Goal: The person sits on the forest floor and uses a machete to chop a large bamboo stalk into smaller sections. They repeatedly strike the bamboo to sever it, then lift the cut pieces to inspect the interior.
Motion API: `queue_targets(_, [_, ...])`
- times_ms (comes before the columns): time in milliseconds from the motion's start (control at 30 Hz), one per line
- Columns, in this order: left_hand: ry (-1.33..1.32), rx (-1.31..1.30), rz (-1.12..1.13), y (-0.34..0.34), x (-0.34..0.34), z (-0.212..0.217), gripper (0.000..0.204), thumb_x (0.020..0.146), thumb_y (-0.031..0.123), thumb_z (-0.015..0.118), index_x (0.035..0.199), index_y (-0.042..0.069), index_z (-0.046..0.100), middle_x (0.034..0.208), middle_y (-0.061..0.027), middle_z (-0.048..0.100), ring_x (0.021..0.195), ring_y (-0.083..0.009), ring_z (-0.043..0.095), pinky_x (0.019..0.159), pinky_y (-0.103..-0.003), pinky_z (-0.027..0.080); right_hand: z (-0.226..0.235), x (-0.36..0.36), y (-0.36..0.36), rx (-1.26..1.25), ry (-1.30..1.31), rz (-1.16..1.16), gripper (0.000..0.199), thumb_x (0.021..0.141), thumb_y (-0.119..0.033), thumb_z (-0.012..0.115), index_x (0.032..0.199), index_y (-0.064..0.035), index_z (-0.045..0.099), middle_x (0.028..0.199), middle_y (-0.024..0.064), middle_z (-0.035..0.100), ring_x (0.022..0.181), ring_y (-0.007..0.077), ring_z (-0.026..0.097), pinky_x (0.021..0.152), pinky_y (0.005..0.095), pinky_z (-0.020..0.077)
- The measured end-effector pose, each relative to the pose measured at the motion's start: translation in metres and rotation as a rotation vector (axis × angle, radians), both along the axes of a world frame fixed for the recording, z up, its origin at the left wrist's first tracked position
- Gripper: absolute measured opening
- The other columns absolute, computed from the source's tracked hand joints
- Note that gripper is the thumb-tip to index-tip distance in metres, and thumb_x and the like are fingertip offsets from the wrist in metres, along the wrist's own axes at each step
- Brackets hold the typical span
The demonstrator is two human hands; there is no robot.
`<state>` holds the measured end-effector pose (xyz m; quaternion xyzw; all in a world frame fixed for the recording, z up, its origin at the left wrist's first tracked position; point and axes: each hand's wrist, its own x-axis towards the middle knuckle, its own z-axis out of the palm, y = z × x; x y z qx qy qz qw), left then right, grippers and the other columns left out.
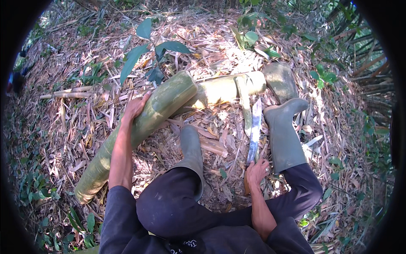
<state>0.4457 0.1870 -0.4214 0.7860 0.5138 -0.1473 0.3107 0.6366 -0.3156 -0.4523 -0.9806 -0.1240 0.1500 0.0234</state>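
A thick green bamboo culm (139, 127) is laid slantwise across dry leaf litter (211, 38); it is judged heavy, stiff and smooth-skinned, best gripped round its upper end. There the left hand (134, 108) is clasped over it. Right of the culm, a long machete (254, 131) is grasped at its handle by the right hand (257, 171).

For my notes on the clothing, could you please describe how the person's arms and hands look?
Both hands are bare, with no gloves: the left hand and the right hand. The forearms are uncovered too. Dark sleeves are pushed up to about the elbows. No watch, ring or band shows on either wrist.
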Motion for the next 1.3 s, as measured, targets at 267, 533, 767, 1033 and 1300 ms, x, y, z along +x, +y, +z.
queue_targets(267, [0.037,0.111,0.004,-0.027,0.015,0.005,0.090,0.082,0.079,0.029,0.114,0.004,0.066,0.106,-0.0314,0.062,0.103,-0.0436,0.060,0.092,-0.048,0.043,-0.020,0.005,-0.020,0.041,0.096,-0.028,0.057,0.084,-0.022,0.058,0.131,0.0047,0.042,0.127,0.0206,0.042,0.118,0.0378,0.042,0.096,0.0553,0.0331])
queue_targets(533, [0.072,0.229,0.065,-0.046,0.006,0.018,0.081,0.086,0.073,0.031,0.106,0.004,0.067,0.102,-0.0310,0.063,0.102,-0.0435,0.060,0.092,-0.051,0.042,0.006,-0.018,-0.026,-0.217,0.315,0.127,0.081,0.077,-0.021,0.064,0.142,0.0071,0.026,0.119,0.0238,0.053,0.109,0.0392,0.054,0.099,0.0531,0.0320])
queue_targets(767, [0.018,0.320,0.073,-0.057,-0.004,0.027,0.071,0.090,0.063,0.039,0.102,-0.001,0.067,0.097,-0.0319,0.063,0.098,-0.0459,0.060,0.087,-0.052,0.045,0.032,-0.023,-0.036,-0.015,0.341,-0.009,0.061,0.074,-0.018,0.061,0.125,0.0096,0.041,0.100,0.0290,0.063,0.093,0.0398,0.063,0.089,0.0485,0.0430])
queue_targets(1033, [0.000,0.336,0.103,-0.049,-0.026,0.014,0.070,0.091,0.059,0.038,0.100,-0.003,0.067,0.098,-0.0340,0.062,0.099,-0.0466,0.060,0.091,-0.051,0.044,0.045,-0.023,-0.001,0.643,0.271,-0.234,0.016,0.079,-0.010,0.064,0.087,0.0001,0.054,0.065,0.0049,0.056,0.048,0.0134,0.053,0.045,0.0308,0.0472])
queue_targets(1300, [0.073,0.158,0.005,0.005,-0.019,-0.017,0.083,0.093,0.063,0.028,0.094,-0.011,0.065,0.099,-0.0371,0.060,0.100,-0.0478,0.059,0.093,-0.050,0.042,-0.001,0.068,0.277,1.382,0.817,-0.115,0.017,0.076,-0.007,0.072,0.088,-0.0031,0.060,0.081,0.0019,0.061,0.075,0.0112,0.059,0.072,0.0278,0.0470])
